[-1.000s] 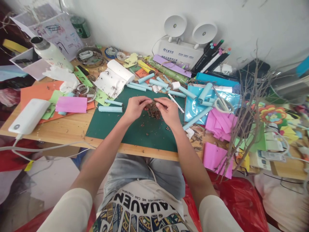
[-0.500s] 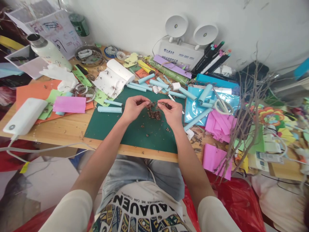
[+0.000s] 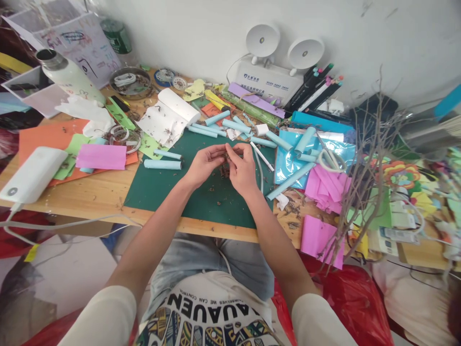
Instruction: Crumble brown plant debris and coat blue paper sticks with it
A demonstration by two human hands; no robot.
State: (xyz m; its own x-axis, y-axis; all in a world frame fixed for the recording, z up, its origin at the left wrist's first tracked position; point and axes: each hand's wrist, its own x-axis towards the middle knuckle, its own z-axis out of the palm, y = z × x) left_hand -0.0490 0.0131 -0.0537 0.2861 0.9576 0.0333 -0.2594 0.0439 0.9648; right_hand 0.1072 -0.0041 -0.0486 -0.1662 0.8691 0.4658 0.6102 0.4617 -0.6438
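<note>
My left hand (image 3: 203, 166) and my right hand (image 3: 242, 168) meet over the dark green mat (image 3: 205, 206), fingertips touching. Dried brown plant bits (image 3: 224, 170) show between them, partly hidden by the fingers. Both hands are closed around these bits, with thumbs and fingers drawn together. Loose crumbs lie on the mat below. Left of my left hand are rolled light blue paper tubes (image 3: 163, 165). A thin white stick (image 3: 262, 156) and a pale curved strip (image 3: 259, 166) lie beside my right hand.
Blue tubes lie along the mat's back edge near a white paper roll (image 3: 179, 106). Scissors (image 3: 330, 159), pink paper (image 3: 322, 240) and upright dry twigs (image 3: 374, 158) are on the right. A white power bank (image 3: 33, 174) and a bottle (image 3: 68, 77) stand left.
My hands have come together from slightly apart. The right hand moved left over the brown bits and now covers much of the pile; the white stick and pale strip show more.
</note>
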